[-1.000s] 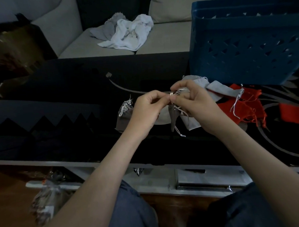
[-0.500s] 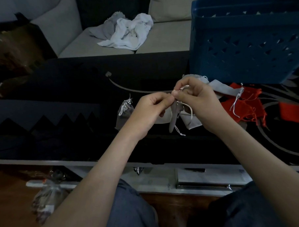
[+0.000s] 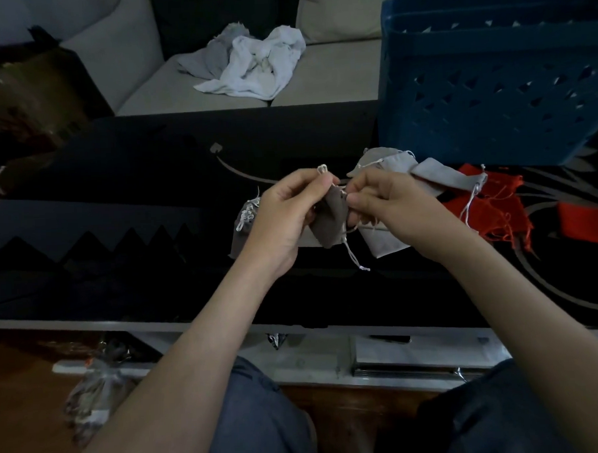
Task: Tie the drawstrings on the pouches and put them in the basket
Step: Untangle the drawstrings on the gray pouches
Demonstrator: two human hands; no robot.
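**Item:** grey pouch, held above the black table between both hands, body hanging down.

**Drawstring**: white. One loop stood up over the left knuckles, and a loose end trailed below the pouch.

**Left hand**: fingers curled, thumb and forefinger pinched on the cord at the pouch's mouth.

**Right hand**: fingers curled together, pinching cord at the same mouth (which strand could not be told).

**Also on the table:**
- second grey pouch, cord bunched at its top, just left of the left hand
- loose grey pouches behind the right hand
- red pouches beside those

**Blue basket**: stood at the table's far right, just behind the loose pouches.
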